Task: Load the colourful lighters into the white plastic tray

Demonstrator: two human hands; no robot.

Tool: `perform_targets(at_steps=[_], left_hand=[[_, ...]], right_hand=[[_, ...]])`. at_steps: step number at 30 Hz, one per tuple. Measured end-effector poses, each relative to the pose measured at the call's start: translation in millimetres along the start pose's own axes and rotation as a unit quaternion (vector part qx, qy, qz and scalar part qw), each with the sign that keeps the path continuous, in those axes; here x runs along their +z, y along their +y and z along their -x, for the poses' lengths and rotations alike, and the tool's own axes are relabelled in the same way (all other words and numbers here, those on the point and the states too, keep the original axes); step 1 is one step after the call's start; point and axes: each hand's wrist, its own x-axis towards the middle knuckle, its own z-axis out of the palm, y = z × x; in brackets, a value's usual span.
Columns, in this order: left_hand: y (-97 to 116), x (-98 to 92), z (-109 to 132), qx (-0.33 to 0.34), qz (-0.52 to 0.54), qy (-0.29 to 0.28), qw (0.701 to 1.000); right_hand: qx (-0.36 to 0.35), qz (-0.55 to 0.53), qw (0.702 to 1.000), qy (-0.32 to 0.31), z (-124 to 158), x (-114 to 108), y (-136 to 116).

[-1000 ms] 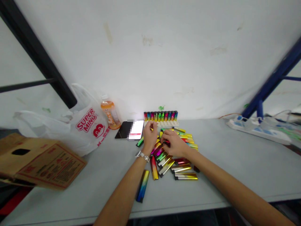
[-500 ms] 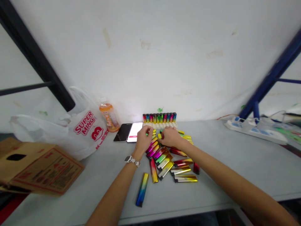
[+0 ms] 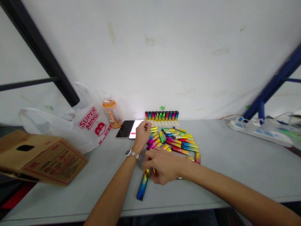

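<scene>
Many shiny multicoloured lighters (image 3: 174, 142) lie in a loose pile on the grey table. Behind them, a row of upright lighters (image 3: 162, 116) stands in a white holder (image 3: 168, 124) by the wall. My left hand (image 3: 143, 133) is closed at the left end of the holder, over the edge of a lit phone; what its fingers hold, if anything, is too small to name. My right hand (image 3: 162, 164) is over the near part of the pile, fingers bent, beside the top of a blue and yellow lighter (image 3: 143, 186). Its fingertips are blurred and partly hidden.
A lit phone (image 3: 133, 131) and a dark phone (image 3: 125, 129) lie left of the pile. Beyond them stand an orange bottle (image 3: 113, 113) and a white plastic bag (image 3: 90, 138). A cardboard box (image 3: 55, 161) sits at the left, a power strip (image 3: 261, 133) at the right.
My right hand has moved from the far side of the pile toward the near left, uncovering lighters behind it. My left hand has stayed near the holder. The whole view has shifted slightly.
</scene>
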Motion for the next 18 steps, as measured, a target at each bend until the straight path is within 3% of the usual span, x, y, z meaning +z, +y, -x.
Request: perform_targets(at_steps=[4,10,15,18], left_hand=[[-6.6,-13.3,-5.4,-0.006,-0.015,0.011,1.0],[-8.2,-33.3,-9.9,-0.034,-0.007,0.021,0.999],[-8.8,-41.7,-12.1,-0.037,0.025,0.023,0.999],[-11.7,-40.2,-13.0,-0.057,0.058,0.013,0.997]], right_hand=[[-0.018,0.045,0.998,-0.044,-14.2,3.1,2.2],[-0.003,0.031,0.998,-0.046,-28.5,-0.3,23.4],[0.053,-0.025,0.998,0.009,-30.2,1.2,47.6],[0.133,-0.084,0.985,0.077,-26.5,0.7,66.9]])
